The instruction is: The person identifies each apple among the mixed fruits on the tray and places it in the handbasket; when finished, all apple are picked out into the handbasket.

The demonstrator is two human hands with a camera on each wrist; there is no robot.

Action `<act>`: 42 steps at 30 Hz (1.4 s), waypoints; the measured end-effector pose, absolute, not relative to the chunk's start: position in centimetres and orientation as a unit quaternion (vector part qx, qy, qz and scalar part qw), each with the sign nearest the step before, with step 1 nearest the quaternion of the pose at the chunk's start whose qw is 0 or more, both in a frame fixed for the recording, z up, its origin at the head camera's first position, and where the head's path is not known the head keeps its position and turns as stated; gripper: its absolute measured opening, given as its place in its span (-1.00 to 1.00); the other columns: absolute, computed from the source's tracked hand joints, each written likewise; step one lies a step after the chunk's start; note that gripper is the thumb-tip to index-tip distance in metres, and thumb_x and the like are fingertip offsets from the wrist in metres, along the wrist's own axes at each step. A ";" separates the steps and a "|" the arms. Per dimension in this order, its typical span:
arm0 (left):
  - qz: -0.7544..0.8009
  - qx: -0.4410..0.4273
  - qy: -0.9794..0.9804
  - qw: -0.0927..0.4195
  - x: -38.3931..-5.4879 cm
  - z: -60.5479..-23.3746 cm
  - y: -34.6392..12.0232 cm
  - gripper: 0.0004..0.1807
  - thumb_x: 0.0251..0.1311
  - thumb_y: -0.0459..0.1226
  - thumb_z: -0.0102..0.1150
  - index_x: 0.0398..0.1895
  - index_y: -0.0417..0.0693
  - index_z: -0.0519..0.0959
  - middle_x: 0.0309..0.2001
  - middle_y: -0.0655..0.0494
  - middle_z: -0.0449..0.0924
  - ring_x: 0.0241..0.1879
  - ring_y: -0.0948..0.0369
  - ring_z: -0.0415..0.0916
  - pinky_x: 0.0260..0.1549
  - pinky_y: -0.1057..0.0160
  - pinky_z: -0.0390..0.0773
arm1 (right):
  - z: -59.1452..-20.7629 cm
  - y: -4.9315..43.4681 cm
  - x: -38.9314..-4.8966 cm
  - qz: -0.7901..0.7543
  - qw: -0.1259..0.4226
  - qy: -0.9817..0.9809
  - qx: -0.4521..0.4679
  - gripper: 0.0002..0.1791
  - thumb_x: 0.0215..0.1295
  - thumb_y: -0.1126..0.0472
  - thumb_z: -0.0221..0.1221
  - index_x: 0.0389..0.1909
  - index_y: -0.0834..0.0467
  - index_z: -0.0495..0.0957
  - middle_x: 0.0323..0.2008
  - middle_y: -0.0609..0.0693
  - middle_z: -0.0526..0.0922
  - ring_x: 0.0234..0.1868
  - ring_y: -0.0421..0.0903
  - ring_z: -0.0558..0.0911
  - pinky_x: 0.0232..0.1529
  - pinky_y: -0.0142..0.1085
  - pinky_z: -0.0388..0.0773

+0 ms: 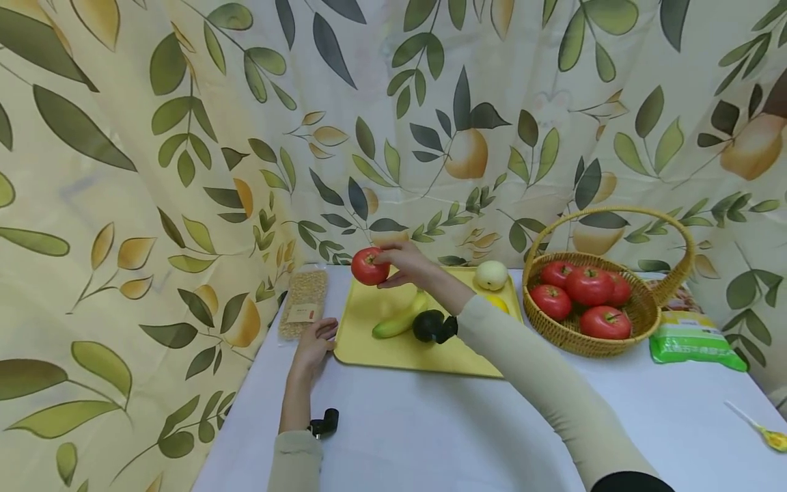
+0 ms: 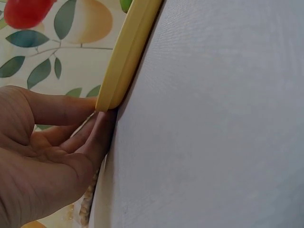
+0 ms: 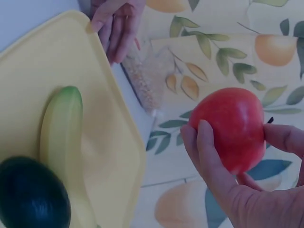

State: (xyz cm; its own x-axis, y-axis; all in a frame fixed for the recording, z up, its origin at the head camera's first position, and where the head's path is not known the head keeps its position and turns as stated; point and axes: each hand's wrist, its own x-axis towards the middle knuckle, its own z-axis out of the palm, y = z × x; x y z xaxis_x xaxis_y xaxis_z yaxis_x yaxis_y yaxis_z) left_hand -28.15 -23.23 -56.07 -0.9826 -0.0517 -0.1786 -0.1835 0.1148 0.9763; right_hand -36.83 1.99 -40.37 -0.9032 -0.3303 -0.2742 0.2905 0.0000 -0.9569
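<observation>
Above the left rear part of a yellow tray (image 1: 356, 350), my right hand (image 1: 407, 264) grips a red tomato (image 1: 367, 267) between thumb and fingers. In the right wrist view the tomato (image 3: 232, 128) is clear of the tray. My left hand (image 1: 313, 347) pinches the tray's near left corner; in the left wrist view its thumb and fingers meet the rim (image 2: 124, 61). On the tray lie a banana (image 1: 393, 325), a dark avocado (image 1: 424, 326) and a pale round fruit (image 1: 492, 275). A yellow item (image 1: 498, 303) there is mostly hidden by my right arm.
Right of the tray stands a wicker basket (image 1: 553, 340) with a tall handle, holding several tomatoes (image 1: 590, 285). A green package (image 1: 695, 345) lies beside it, and a spoon (image 1: 768, 436) lies at the far right. A clear bag of grains (image 1: 306, 290) lies left of the tray.
</observation>
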 end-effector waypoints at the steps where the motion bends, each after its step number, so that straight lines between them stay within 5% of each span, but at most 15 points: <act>1: 0.660 -0.080 0.745 0.050 -28.1 -56.1 -23.3 -0.32 0.14 -0.76 -0.03 0.42 -0.42 0.37 0.40 -0.39 0.40 0.42 -0.19 0.39 0.30 -0.01 0.53 | -40.1 2.2 -36.6 -0.706 0.222 0.673 -0.020 -0.30 0.35 0.28 0.27 0.50 0.20 0.31 0.40 0.27 0.35 0.07 0.57 0.62 0.11 0.18 0.64; 11: 0.670 -0.080 0.736 0.054 -27.6 -56.4 -23.5 -0.32 0.17 -0.76 -0.05 0.43 -0.46 0.34 0.41 -0.42 0.38 0.43 -0.22 0.36 0.30 0.02 0.53 | -39.3 4.9 -34.4 -0.694 0.232 0.681 -0.022 -0.36 0.39 0.30 0.26 0.46 0.21 0.34 0.39 0.30 0.33 -0.05 0.48 0.71 0.08 0.12 0.66; 42: 0.666 -0.063 0.742 0.050 -27.6 -56.1 -23.4 -0.34 0.20 -0.75 -0.04 0.43 -0.45 0.35 0.40 -0.42 0.37 0.42 -0.25 0.36 0.24 0.07 0.59 | -37.9 12.3 -28.9 -0.702 0.234 0.672 -0.028 -0.31 0.44 0.29 0.23 0.52 0.19 0.23 0.35 0.37 0.39 0.07 0.49 0.66 0.02 0.03 0.71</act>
